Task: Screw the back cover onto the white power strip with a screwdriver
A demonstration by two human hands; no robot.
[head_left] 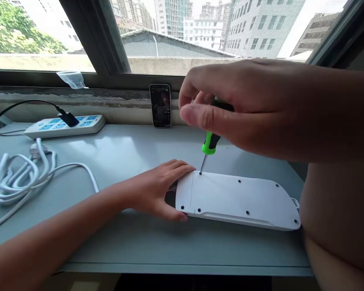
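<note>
A long white plastic casing [221,195] with several dark screw holes lies flat on the table, rounded at its right end. My left hand [166,188] grips its left end, thumb along the near edge and fingers at the far edge. In my right hand [218,101] is a green and black screwdriver [209,148], held from above. Its metal shaft slants down, and the tip sits at the screw hole near the casing's far left corner. The top of the handle is mostly hidden by my fingers.
A phone [160,106] leans upright against the window ledge. At the left stands a white power strip [65,126] with a black plug in it, near a coiled white cable [24,178]. The grey table [115,238] ends at a front edge close to me.
</note>
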